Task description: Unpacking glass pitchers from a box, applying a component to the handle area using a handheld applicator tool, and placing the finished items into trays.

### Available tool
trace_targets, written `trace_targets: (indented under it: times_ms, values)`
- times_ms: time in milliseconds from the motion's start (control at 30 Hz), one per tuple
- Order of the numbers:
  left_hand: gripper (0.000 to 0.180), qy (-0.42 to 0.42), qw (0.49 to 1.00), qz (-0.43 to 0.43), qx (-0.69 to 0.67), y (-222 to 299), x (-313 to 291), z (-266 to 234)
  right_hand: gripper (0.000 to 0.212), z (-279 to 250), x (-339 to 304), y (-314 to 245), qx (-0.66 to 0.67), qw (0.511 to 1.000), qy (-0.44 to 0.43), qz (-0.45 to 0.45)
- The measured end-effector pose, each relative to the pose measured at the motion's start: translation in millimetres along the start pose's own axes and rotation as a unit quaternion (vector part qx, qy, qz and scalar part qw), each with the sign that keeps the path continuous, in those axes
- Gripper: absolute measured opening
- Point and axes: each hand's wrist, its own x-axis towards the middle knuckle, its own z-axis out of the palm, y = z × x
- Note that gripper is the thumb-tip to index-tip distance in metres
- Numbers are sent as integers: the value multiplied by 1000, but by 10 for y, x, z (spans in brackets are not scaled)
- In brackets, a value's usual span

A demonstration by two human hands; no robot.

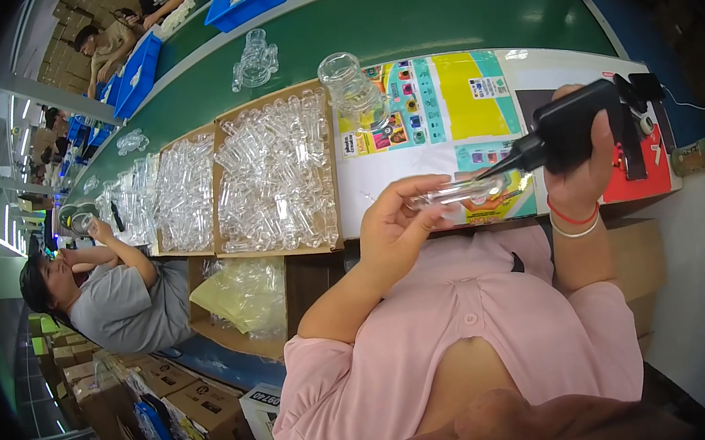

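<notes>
My left hand is closed on a clear plastic tube-shaped part, held level in front of my chest. In my right hand is a black squeeze bottle, tilted with its narrow nozzle pointing left and down. The nozzle tip meets or hovers just over the clear part; which of the two I cannot tell. Beneath both hands lies a colourful printed cardboard sheet on the work surface. A larger clear cup-like part stands at the sheet's far left corner.
Left of my hands are two cardboard trays heaped with clear tubes. A green conveyor belt runs behind, carrying a clear assembly and a blue bin. A co-worker sits at left. A jar stands right.
</notes>
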Motion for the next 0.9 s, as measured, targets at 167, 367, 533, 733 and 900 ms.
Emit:
trace_targets:
  times_ms: [167,367,533,733,900]
  values:
    - [35,5,997,80,-6,-6,-65,9,49,231,-191,-77,-192,974,-111,-45]
    - [37,27,993,115,-28,0,-60,-1,49,273,-307,-129,-271,945,-154,-100]
    - [35,44,990,135,-13,-18,-69,3,42,301,-372,-162,-308,930,-178,-97]
    - [33,29,987,154,-25,-27,-72,-4,56,355,-451,-176,-380,911,-145,-67]
    - [34,27,987,153,-28,-12,-78,-3,55,294,-469,-186,-399,890,-199,-97]
